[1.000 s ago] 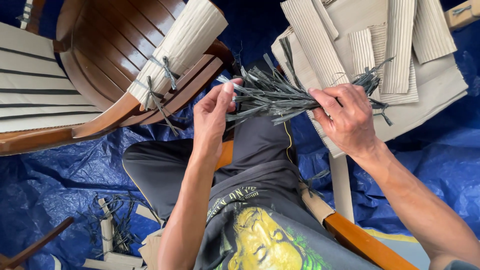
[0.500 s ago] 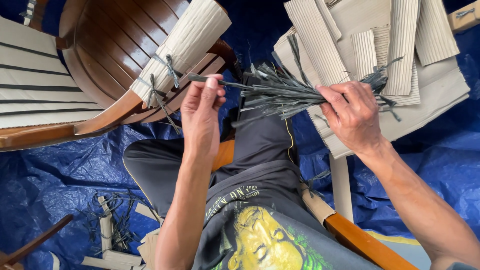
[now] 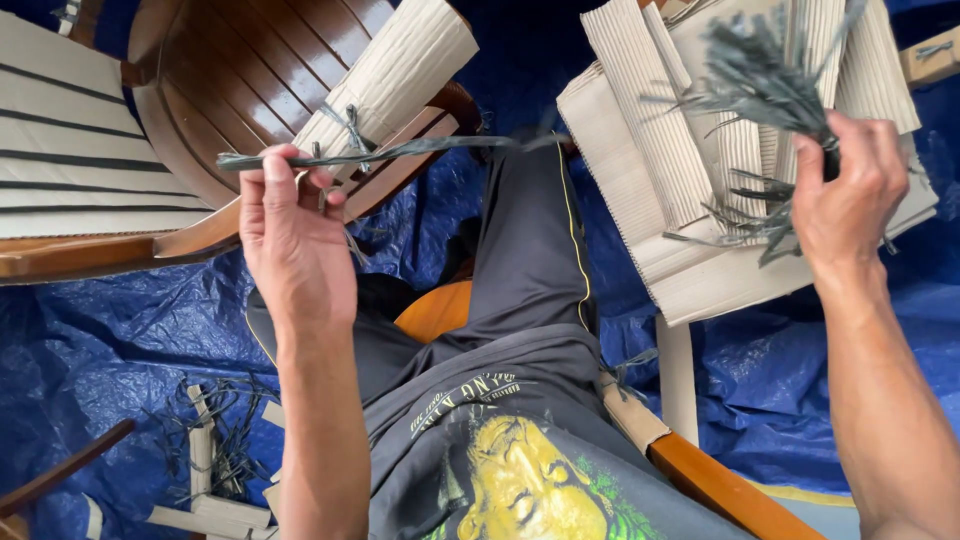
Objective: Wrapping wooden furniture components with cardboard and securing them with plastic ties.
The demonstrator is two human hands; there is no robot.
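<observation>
My left hand (image 3: pixel 290 225) pinches one end of a single long dark grey strap strip (image 3: pixel 400 152), which runs level to the right above my knee. My right hand (image 3: pixel 845 195) is raised at the upper right and grips a bundle of the same grey strips (image 3: pixel 765 85), their ends fanning out over a stack of corrugated cardboard pieces (image 3: pixel 650 180). At the upper left a brown wooden chair (image 3: pixel 240 70) has one arm wrapped in corrugated cardboard (image 3: pixel 395 80) tied with grey strips.
A blue tarp (image 3: pixel 110 340) covers the floor. Cut strip scraps and cardboard offcuts (image 3: pixel 215 460) lie at the lower left. A wooden rail partly wrapped in cardboard (image 3: pixel 690 470) runs under my right leg. White-and-black striped cardboard (image 3: pixel 70 150) lies at the far left.
My left hand has pulled a single strip leftward out of the bundle. My right hand has carried the bundle up and to the right, so the hands are now far apart.
</observation>
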